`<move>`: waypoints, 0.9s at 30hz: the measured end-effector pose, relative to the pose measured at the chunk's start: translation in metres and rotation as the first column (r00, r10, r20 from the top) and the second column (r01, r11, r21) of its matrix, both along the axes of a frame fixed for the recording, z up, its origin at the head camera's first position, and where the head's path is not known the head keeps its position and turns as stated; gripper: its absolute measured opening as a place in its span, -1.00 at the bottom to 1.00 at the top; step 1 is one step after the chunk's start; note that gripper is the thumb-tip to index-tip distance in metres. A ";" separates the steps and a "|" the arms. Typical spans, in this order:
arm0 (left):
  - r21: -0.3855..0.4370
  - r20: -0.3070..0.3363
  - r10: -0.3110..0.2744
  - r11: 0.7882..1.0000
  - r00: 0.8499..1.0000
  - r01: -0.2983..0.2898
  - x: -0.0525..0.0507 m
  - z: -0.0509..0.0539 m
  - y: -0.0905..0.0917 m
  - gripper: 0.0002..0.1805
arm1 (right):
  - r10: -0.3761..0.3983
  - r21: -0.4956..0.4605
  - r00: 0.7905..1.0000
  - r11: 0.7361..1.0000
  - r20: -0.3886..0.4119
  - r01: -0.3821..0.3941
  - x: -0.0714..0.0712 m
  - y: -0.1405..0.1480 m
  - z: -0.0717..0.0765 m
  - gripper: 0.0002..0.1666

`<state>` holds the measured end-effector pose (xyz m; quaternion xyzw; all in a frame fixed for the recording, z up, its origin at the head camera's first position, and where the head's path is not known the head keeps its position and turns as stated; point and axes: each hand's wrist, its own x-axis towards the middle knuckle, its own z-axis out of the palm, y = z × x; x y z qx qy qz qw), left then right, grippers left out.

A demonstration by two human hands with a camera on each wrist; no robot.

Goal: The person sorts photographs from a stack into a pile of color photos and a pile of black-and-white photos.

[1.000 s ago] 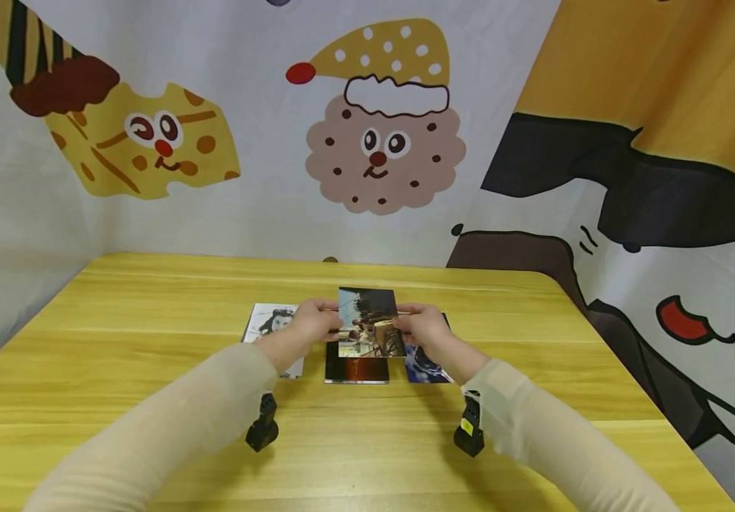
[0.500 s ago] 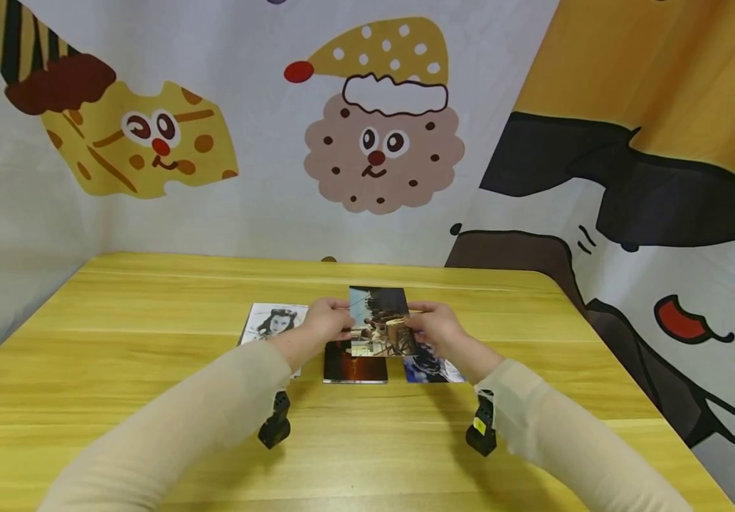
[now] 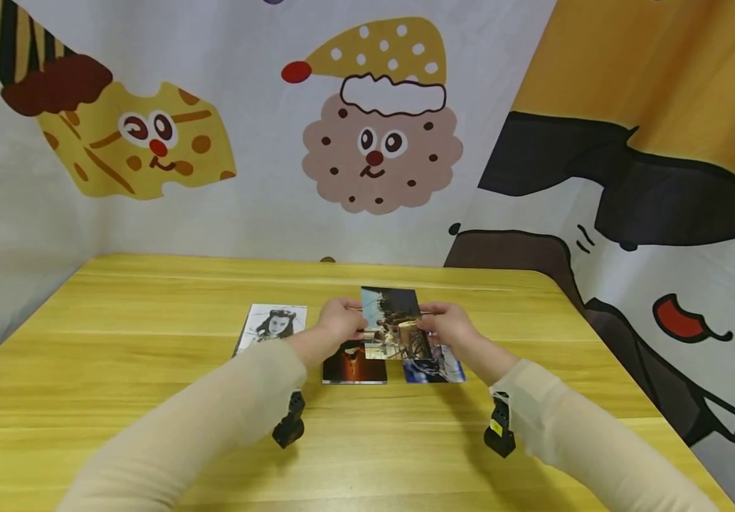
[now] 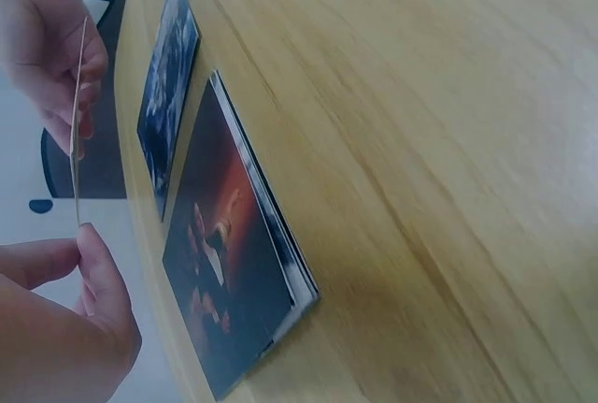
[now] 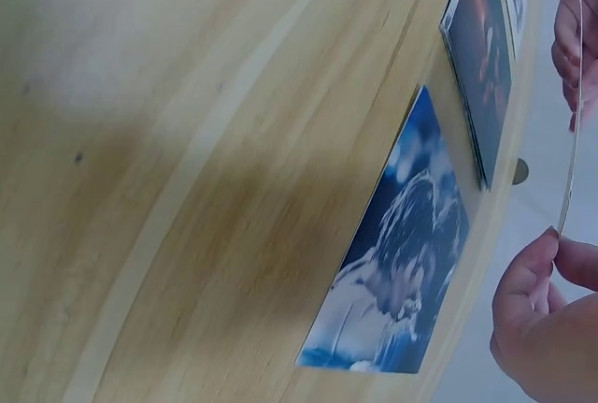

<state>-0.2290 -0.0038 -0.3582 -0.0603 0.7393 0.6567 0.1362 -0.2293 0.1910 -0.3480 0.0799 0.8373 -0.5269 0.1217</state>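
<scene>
A photo card [image 3: 395, 324] with a dark crowd-like scene is held up above the table between both hands. My left hand [image 3: 340, 321] pinches its left edge, and my right hand [image 3: 452, 327] pinches the right edge. In the left wrist view the raised card [image 4: 78, 132] appears edge-on, thin and slightly bent. Below it lies a small stack of dark cards with an orange glow [image 3: 354, 367], partly covered in the head view. To the right sits a blue card [image 5: 397, 258] showing a splash-like picture. On the left lies a black-and-white portrait card [image 3: 276, 322], its lower part behind the left sleeve.
The cards lie in a row on a yellow wood-grain table [image 3: 149, 306]. A curtain with cartoon prints [image 3: 265, 235] hangs behind the table and along its sides. Each wrist carries a small black camera [image 3: 289, 419].
Both hands have shifted to the right with the raised card, from over the middle stack to between it and the blue card. More of the portrait card now shows.
</scene>
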 end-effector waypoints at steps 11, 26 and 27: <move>-0.021 0.016 0.017 1.000 1.000 -0.017 0.001 0.002 0.014 -0.52 | -0.021 0.036 1.000 0.999 0.018 0.020 0.002 0.010 0.002 -0.47; -0.072 -0.018 0.028 0.997 0.999 -0.029 0.003 -0.005 0.034 -0.56 | -0.061 0.039 0.998 0.997 0.000 0.061 0.000 0.022 -0.008 -0.49; -0.069 -0.024 0.026 0.997 0.999 -0.028 0.004 -0.005 0.035 -0.56 | -0.064 0.041 0.998 0.997 -0.003 0.064 0.000 0.023 -0.008 -0.49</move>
